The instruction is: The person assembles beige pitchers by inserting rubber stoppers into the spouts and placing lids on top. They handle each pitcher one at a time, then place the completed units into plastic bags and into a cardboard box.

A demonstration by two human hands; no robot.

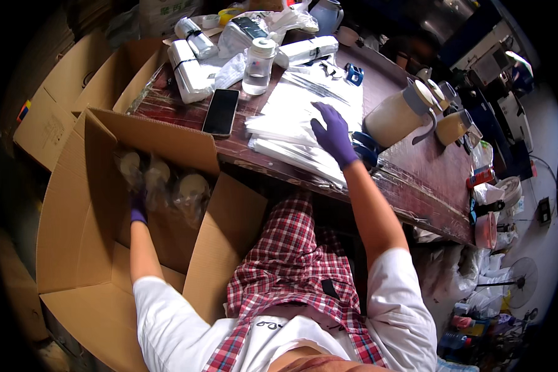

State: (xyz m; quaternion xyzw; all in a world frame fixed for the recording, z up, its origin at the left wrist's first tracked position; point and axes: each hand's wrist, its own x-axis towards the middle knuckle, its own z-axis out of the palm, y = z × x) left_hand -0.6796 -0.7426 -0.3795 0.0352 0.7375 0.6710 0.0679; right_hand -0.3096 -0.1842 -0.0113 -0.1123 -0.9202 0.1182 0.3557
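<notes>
My left hand (139,208), in a purple glove, reaches down into an open cardboard box (74,204). It is against the lower end of a pale rounded item wrapped in clear plastic (130,167); its fingers are hidden there. Beside that stand two more wrapped items, one in the middle (159,173) and one to the right (193,188). On the table, my right hand (333,133), also gloved in purple, lies over a stack of clear plastic bags (285,127) with its fingers spread. A blue tape dispenser (366,149) is close to its wrist.
Across the dark red table (428,186) are a black phone (221,112), a clear water bottle (259,67), rolled bag bundles (189,71) and a beige jug (400,113) with several more jugs behind. More cardboard boxes (49,121) stand at left; a fan (519,283) is at right.
</notes>
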